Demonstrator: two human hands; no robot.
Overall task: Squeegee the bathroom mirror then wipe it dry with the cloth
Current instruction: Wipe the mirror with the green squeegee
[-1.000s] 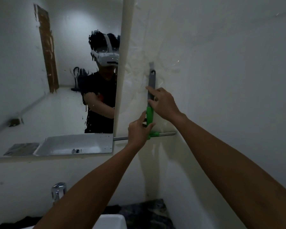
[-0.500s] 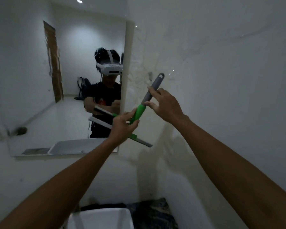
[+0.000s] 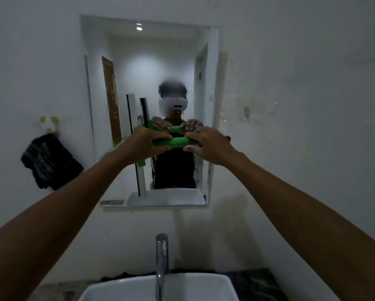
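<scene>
Both hands, left (image 3: 148,141) and right (image 3: 208,144), grip the squeegee (image 3: 178,142), handle level, blade upright against the mirror (image 3: 160,61).

A dark stone table (image 3: 250,283) runs along the foot of the white wall. On it sits a white basin (image 3: 206,286), and a chrome tap (image 3: 161,257) stands upright at its back edge.
</scene>
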